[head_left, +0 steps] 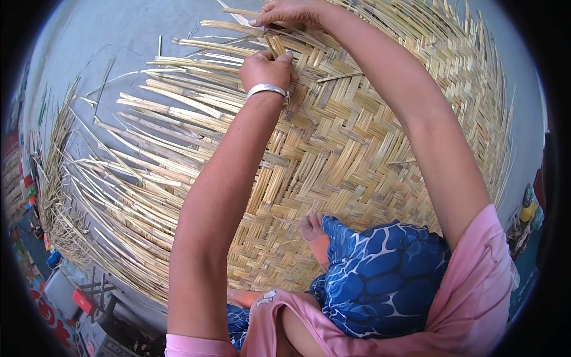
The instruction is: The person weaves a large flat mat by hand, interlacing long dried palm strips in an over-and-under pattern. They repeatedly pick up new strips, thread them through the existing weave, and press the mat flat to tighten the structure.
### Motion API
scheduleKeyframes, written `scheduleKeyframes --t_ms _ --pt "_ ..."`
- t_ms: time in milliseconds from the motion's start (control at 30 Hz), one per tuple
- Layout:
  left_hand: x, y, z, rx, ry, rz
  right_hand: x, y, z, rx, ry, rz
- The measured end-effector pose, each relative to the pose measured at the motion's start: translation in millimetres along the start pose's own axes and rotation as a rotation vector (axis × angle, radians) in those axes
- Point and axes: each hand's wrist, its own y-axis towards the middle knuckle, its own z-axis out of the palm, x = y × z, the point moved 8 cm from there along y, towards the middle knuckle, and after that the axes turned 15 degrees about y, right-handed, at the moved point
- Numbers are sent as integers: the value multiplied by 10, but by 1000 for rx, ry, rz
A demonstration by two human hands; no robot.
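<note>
A large mat of split straw-coloured reeds in a zigzag weave lies beneath me. Loose reed ends fan out from its left side. My left hand, with a silver bangle on the wrist, is closed around a few short upright reed strips at the boundary between weave and loose ends. Farther off, at the top of the view, my right hand is bent over the far loose ends, thumb and fingers closed on a reed strip. Its fingertips are partly hidden.
Grey floor surrounds the mat. A pile of dry stalks lies at the far left. My bare foot and knee in blue patterned cloth rest on the mat. Assorted household items stand at lower left.
</note>
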Motion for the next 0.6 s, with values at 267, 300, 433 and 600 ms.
scheduleKeyframes --t_ms 267,300,433,600 --pt "-12 -227 -102 -64 -210 -97 106 -246 273 180 131 136" --pt "-12 -225 -95 -73 -233 -96 92 -227 255 170 117 126" --pt "56 -160 -41 -105 -292 -150 72 -140 190 186 145 14" --pt "161 -72 5 -105 -310 -179 136 -235 203 158 146 -85"
